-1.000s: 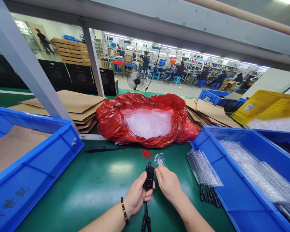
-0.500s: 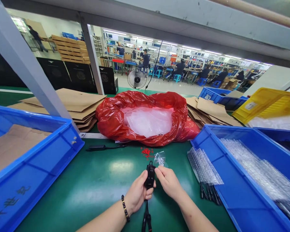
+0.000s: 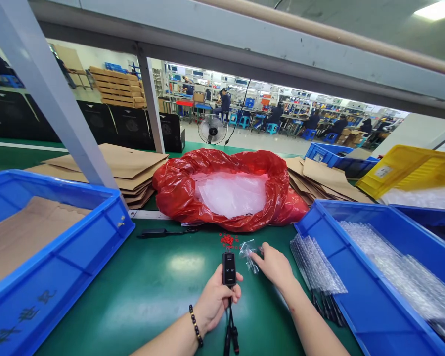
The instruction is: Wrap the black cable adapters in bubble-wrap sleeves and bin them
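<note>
My left hand [image 3: 217, 299] is closed around a small black control box [image 3: 229, 269], holding it upright with its buttoned face toward me. Black cables [image 3: 230, 329] with connectors hang from its lower end. To the right, my right hand [image 3: 276, 266] is at a small clear plastic bag [image 3: 249, 256], its thumb over the bag's edge and its forefinger apart from the thumb. Whether the curled fingers beneath hold anything is hidden. Small red rings [image 3: 228, 240] lie in a loose pile just beyond the box.
A red bag [image 3: 222, 225] of clear plastic sleeves stands at the back, between cardboard stacks [image 3: 133, 173]. Blue bins [image 3: 107, 232] flank the bench; bubble-wrapped pieces [image 3: 315, 264] lean by the right one. Another black cabled piece [image 3: 155, 233] lies at left. People work in the background.
My right hand has left the black control box and moved right to the clear plastic bag. My left hand still holds the box, now with its face more visible. The view has tilted slightly upward.
</note>
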`<state>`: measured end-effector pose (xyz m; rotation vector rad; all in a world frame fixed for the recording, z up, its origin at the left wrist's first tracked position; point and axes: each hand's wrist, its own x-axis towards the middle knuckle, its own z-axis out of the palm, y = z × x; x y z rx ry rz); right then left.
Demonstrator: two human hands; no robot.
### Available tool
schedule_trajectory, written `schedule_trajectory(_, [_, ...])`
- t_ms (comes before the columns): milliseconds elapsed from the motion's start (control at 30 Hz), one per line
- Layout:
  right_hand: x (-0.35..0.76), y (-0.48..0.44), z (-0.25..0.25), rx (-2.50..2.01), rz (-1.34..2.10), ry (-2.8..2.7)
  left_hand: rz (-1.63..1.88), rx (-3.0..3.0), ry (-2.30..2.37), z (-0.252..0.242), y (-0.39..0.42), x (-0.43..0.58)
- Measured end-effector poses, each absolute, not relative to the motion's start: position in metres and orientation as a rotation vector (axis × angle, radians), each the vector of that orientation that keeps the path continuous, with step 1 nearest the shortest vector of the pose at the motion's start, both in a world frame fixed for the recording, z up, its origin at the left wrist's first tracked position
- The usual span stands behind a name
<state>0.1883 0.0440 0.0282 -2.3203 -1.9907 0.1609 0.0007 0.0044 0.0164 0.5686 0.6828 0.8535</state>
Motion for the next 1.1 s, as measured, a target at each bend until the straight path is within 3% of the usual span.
schedule_trajectory(233, [0.214, 0.049, 0.02, -2.486, -0.236, -1.911, 0.854, 0.515, 0.664, 0.015, 0.005, 0.002])
schedule_trajectory(433, [0.191, 0.079, 0.042, -1.7, -0.48, -2.005, 0.831, 0.539, 0.665, 0.01, 0.007, 0.002])
schedule_trajectory(500, [0.175, 0.098, 0.055, -1.577, -0.472, -2.026, 0.84, 0.554, 0.66, 0.009, 0.008, 0.001])
schedule_trajectory(833, [0.152, 0.183, 0.064, -1.829, -0.318, -2.048, 0.886, 0.579, 0.635, 0.009, 0.009, 0.0])
schedule_trajectory(1000, [0.166, 0.163, 0.08, -1.753, -0.266, -1.849, 0.904, 0.583, 0.625, 0.008, 0.008, 0.0])
schedule_trajectory(1100, [0.177, 0.127, 0.091, -1.535, 0.023, -1.485, 0.926, 0.611, 0.596, 0.01, 0.008, -0.002])
